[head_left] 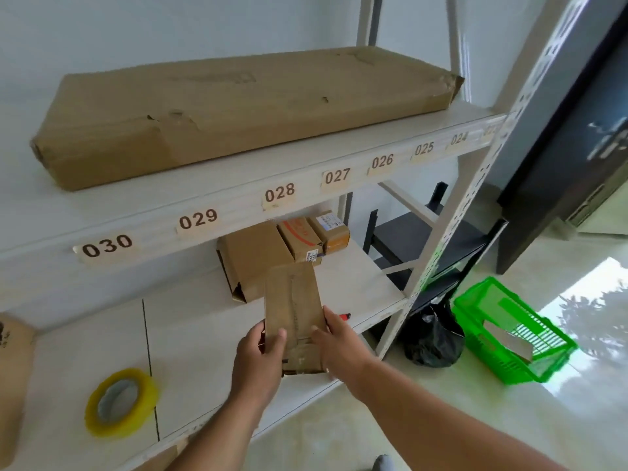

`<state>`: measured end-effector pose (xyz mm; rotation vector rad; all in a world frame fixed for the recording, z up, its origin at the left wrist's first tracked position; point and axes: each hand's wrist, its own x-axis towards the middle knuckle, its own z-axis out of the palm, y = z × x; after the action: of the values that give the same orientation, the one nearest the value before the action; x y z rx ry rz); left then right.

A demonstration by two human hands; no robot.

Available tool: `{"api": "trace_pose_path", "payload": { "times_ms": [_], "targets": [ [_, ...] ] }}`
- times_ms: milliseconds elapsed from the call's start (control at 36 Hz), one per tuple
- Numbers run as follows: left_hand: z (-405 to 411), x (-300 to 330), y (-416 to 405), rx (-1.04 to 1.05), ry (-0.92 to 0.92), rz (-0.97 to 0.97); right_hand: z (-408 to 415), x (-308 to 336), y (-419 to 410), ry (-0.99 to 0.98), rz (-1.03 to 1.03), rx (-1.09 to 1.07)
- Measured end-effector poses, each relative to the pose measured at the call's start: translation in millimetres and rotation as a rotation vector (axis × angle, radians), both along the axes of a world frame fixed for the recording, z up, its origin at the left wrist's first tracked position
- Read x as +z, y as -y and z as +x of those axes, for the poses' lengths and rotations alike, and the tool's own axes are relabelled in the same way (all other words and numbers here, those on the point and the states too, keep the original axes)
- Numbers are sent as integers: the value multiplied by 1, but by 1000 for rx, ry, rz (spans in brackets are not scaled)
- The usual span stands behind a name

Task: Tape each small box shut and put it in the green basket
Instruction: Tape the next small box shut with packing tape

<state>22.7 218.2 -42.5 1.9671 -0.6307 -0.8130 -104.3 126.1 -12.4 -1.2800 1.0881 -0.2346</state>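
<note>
A long narrow brown box (294,307) lies on the white lower shelf (190,338), a tape seam running down its top. My left hand (260,360) grips its near left side with the thumb on top. My right hand (334,338) grips its near right side the same way. A yellow-edged roll of clear tape (120,402) lies flat on the shelf to the left. The green basket (509,331) stands on the floor at the right and holds a flat grey piece. Further small boxes (306,241) sit farther back on the shelf, beside an open brown box (251,260).
A big flat cardboard carton (238,110) fills the upper shelf, whose edge carries number labels. A black bag (433,338) lies on the floor by the rack's post, beside the basket. A small red and black object (344,316) lies on the shelf near my right hand.
</note>
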Motion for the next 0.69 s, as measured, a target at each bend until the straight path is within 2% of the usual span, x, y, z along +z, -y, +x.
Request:
{"api": "trace_pose_path", "payload": {
  "times_ms": [250,556,694],
  "targets": [
    [-65,3,44,-193,29,-26,-87,11,5,-22,-29,-238],
    [-212,19,82,-471,92,-25,-240,19,9,7,-77,-488],
    [-281,22,94,-535,104,-13,-315,26,3,44,-127,-583]
  ]
}}
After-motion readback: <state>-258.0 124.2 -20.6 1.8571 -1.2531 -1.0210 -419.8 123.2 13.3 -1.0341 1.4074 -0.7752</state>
